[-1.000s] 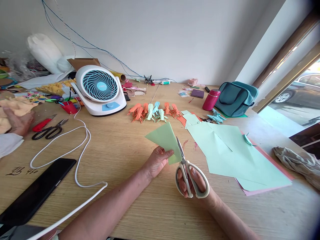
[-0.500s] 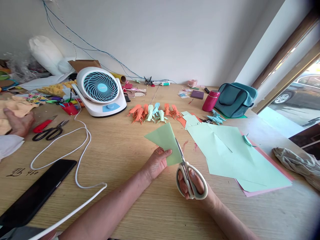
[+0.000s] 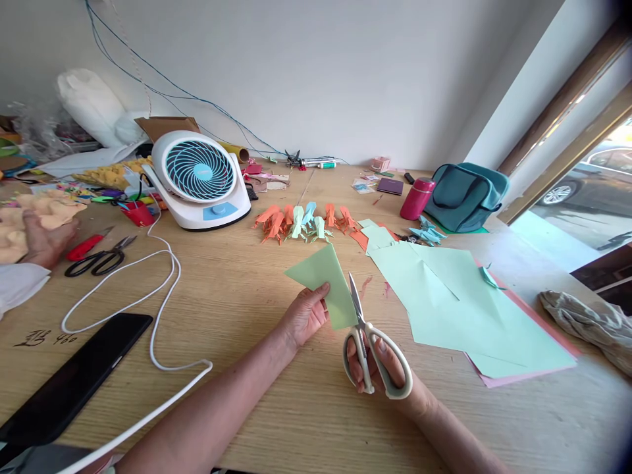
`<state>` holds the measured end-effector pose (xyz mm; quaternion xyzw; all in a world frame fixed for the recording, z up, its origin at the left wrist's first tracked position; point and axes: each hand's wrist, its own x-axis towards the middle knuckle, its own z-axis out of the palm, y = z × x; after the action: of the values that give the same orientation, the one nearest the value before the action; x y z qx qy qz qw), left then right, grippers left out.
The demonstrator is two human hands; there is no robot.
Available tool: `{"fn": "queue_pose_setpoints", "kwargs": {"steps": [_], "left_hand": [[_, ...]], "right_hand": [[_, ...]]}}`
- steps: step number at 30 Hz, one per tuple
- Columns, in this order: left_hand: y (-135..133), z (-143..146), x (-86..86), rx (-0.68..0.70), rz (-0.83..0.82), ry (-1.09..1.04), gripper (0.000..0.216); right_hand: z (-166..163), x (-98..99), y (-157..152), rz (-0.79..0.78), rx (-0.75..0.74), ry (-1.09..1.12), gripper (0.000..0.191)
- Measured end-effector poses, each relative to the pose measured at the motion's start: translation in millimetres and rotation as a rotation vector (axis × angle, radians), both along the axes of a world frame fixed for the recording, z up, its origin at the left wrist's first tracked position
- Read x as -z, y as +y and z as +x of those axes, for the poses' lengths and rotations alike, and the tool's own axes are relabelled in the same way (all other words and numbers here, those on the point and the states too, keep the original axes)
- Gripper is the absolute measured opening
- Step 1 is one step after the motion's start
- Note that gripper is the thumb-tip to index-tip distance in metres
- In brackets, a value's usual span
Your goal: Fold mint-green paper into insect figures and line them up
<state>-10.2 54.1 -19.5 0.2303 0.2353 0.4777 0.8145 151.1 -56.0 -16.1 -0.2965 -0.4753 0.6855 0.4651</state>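
Note:
My left hand [image 3: 309, 313] pinches a folded sheet of light green paper [image 3: 330, 280] between thumb and fingers, above the table. In my right hand [image 3: 380, 368] are scissors [image 3: 364, 336] with cream handles, fingers through the loops. Their blades are parted at the lower right edge of the paper, one blade showing beside it and the other partly hidden. Beyond the paper stand several folded paper figures [image 3: 297, 222] in orange, green and blue. Large light green sheets [image 3: 434, 296] lie to the right of the scissors.
A white fan [image 3: 200, 178] stands at the back left. Left lie black scissors [image 3: 101, 260], a red cutter [image 3: 86, 248], a white cable [image 3: 162, 296] and a phone [image 3: 74, 382]. Another person's hand [image 3: 47, 240] holds peach-coloured material at far left. A pink bottle [image 3: 417, 199] and teal bag [image 3: 467, 197] stand right.
The scissors have opened wider, their handles spreading apart. My left thumb and hand have shifted slightly left and up on the paper. The other person's hand at far left moved right.

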Motion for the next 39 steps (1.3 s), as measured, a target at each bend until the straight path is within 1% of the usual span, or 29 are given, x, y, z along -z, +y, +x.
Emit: {"fn": "queue_pose_setpoints", "kwargs": {"steps": [3,7,16,24,32,39], "left_hand": [[-1.1,0.2,-1.0,0.022,0.006,-0.003,0.035],[-1.5,0.5,-1.3,0.012,0.016,0.009,0.033],[0.4,1.4,1.2,0.009,0.014,-0.019,0.03],[2.9,-1.4,1.1,0.009,0.046,-0.018,0.029],[2.1,-1.7,1.0,0.021,0.13,0.002,0.029],[-2.2,0.7,6.4,0.047,0.108,0.025,0.028]], "right_hand": [[-0.1,-1.5,0.1,0.0,0.009,-0.015,0.05],[-0.8,-2.2,0.5,0.004,0.033,-0.02,0.051],[0.2,4.3,-0.6,0.006,0.071,-0.02,0.05],[0.1,-0.3,-1.2,0.016,0.048,-0.043,0.046],[-4.1,0.1,0.4,0.035,0.044,-0.046,0.047],[-6.2,-1.6,1.0,0.035,0.077,-0.041,0.049]]}}
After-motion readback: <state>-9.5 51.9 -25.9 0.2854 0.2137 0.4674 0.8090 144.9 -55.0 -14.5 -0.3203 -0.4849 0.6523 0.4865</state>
